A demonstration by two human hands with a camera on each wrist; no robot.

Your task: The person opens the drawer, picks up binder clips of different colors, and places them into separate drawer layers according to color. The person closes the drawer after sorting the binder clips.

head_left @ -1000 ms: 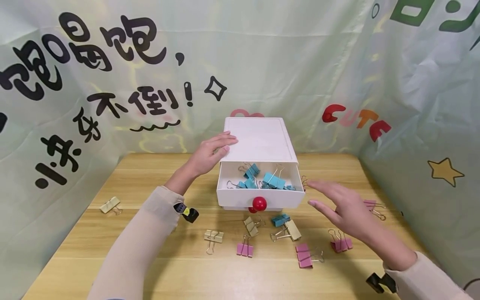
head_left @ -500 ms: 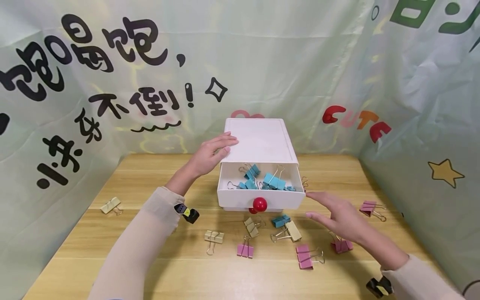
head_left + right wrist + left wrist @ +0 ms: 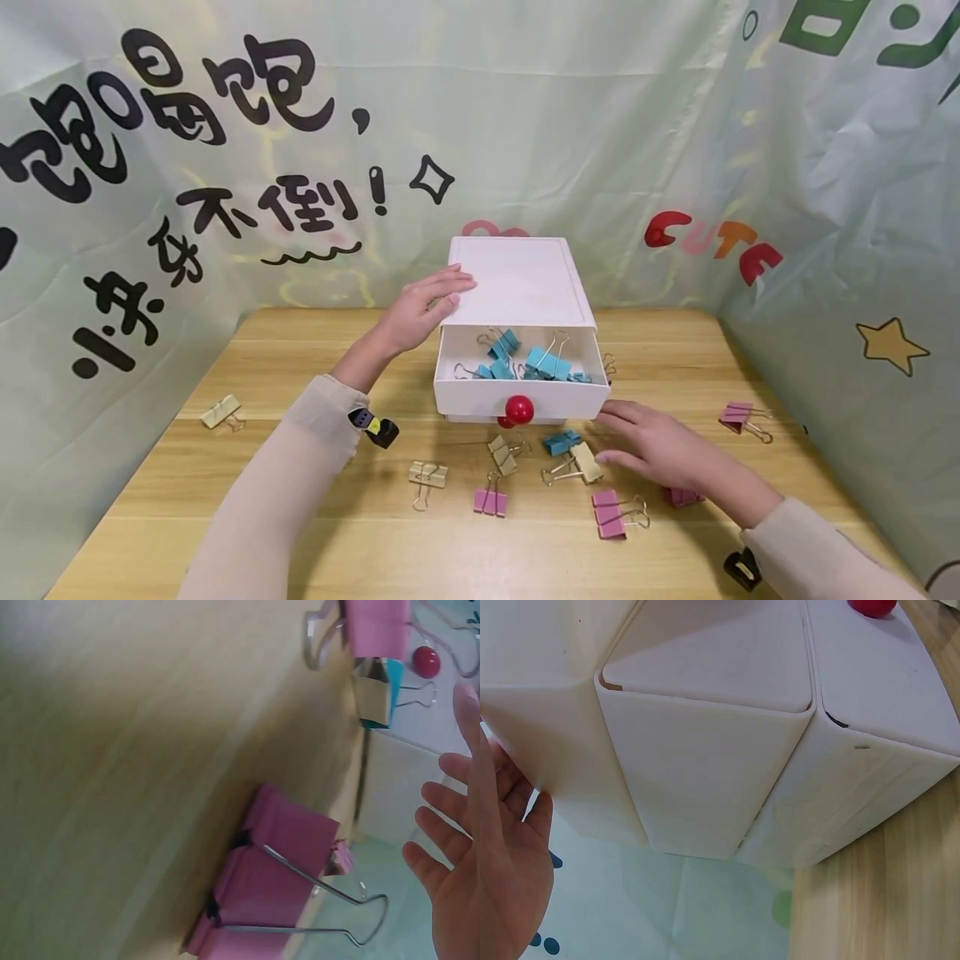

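Note:
The left hand (image 3: pixel 420 308) rests on the upper left edge of the white drawer unit (image 3: pixel 517 279), fingers nearly straight. The top drawer (image 3: pixel 480 397) is pulled out and holds several blue binder clips (image 3: pixel 547 362). Near the drawer's lower right corner the right hand (image 3: pixel 663 450) hovers with extended fingers and nothing held. Its thumb is close to a cream clip (image 3: pixel 585 463), beside a blue clip (image 3: pixel 562 442). In the left wrist view the left hand (image 3: pixel 514 855) lies against the unit's side. The right wrist view shows a pink clip (image 3: pixel 277 877) near the right hand (image 3: pixel 457 825).
On the wooden table (image 3: pixel 375 558) lie pink clips (image 3: pixel 608 514), (image 3: pixel 491 502) and cream clips (image 3: pixel 427 474) in front of the unit. A cream clip (image 3: pixel 221 412) is far left and a pink clip (image 3: pixel 738 415) far right. A printed curtain (image 3: pixel 562 125) stands behind.
The right hand has moved down and to the left, from beside the drawer's right side toward the cream and blue clips. The left hand stays on the unit.

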